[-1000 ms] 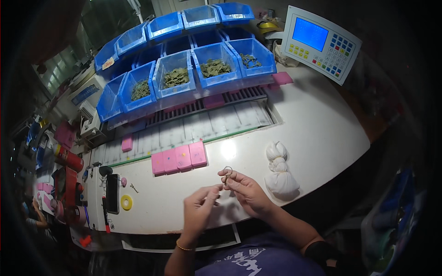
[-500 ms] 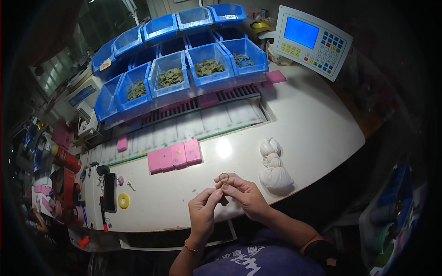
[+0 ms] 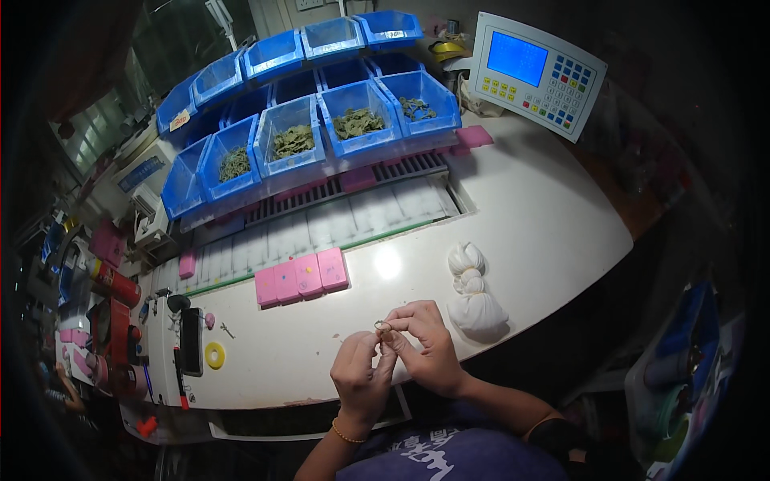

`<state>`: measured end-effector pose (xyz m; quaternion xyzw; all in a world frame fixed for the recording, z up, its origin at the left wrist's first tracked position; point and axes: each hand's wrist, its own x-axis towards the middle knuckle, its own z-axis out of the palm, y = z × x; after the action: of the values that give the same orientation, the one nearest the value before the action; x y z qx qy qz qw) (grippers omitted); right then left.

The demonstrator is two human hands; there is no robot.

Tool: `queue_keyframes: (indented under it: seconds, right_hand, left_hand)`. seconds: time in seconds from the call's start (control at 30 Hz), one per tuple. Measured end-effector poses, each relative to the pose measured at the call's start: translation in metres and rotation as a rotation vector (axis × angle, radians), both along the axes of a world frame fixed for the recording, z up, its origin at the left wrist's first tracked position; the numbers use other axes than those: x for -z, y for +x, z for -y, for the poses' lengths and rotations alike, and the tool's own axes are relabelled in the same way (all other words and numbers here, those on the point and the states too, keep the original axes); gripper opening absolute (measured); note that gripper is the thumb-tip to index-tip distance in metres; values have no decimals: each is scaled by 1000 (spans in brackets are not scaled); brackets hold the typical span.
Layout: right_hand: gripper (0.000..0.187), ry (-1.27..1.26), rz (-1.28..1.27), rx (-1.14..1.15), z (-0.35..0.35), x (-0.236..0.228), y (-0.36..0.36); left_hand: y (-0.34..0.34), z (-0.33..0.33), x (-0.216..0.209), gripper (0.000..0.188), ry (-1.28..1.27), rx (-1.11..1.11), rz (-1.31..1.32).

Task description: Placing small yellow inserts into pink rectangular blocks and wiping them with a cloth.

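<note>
Close together over the near edge of the white table, my left hand [image 3: 362, 377] and my right hand [image 3: 429, 349] pinch one small thin ring-shaped piece [image 3: 380, 325]. Its loop shows above the fingertips; the lower part is hidden by them, and its exact kind is too small to make out. Thumbs and forefingers of both hands press together on it. To the right of my right hand lies a knotted white cloth bundle [image 3: 479, 311]. Beyond my hands stands a row of several pink blocks [image 3: 309, 275].
Blue bins [image 3: 361, 120], some with greenish small pieces, stand in tiers behind a white segmented belt [image 3: 353, 216] bearing a pink block [image 3: 187, 264]. A control panel [image 3: 533, 76] is at back right. Left are a phone [image 3: 191, 341], yellow tape roll [image 3: 214, 355] and red pen [image 3: 181, 389].
My fingers have shifted their grip on the ring-shaped piece, and my left fingers are more curled. The lone pink block on the belt has moved left. The view has shifted slightly.
</note>
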<state>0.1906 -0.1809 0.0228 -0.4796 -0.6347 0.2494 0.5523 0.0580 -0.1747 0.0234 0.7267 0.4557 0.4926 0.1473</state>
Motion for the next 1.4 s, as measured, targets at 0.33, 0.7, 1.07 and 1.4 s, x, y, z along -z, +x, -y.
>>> queue_keyframes:
  seconds: [0.33, 0.7, 1.07, 1.4]
  right_hand:
    - [11, 94, 112, 80, -11, -1, 5]
    - [13, -397, 23, -76, -33, 5, -1]
    - [15, 504, 815, 171, -279, -104, -100]
    - [16, 315, 1386, 390, -435, -112, -171]
  left_hand:
    - [-70, 51, 6, 14, -526, 93, -202]
    - [-126, 39, 29, 22, -529, -217, -23]
    - [-130, 5, 56, 23, -131, -409, -202]
    - [-121, 6, 47, 21, 59, -460, -171]
